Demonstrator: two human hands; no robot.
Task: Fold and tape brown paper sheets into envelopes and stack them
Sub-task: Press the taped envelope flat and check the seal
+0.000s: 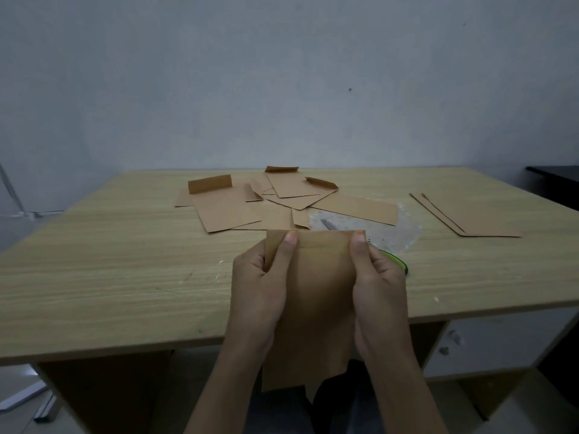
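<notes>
Wall (pixel 282 73): plain grey-blue; one small dark speck (pixel 350 89) right of centre
Tabletop (pixel 94 277): pale wood grain; far edge meets the wall
Furniture: white cabinet (pixel 501 343) beneath the right side; black piece (pixel 554 180) far right
Floor (pixel 532 418): pale grey
Light: dim; even

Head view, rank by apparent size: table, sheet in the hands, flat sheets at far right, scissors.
1. table
2. held sheet, though nearness to the camera inflates it
3. flat sheets at far right; true order with the held sheet is unsure
4. scissors, partly hidden
</notes>
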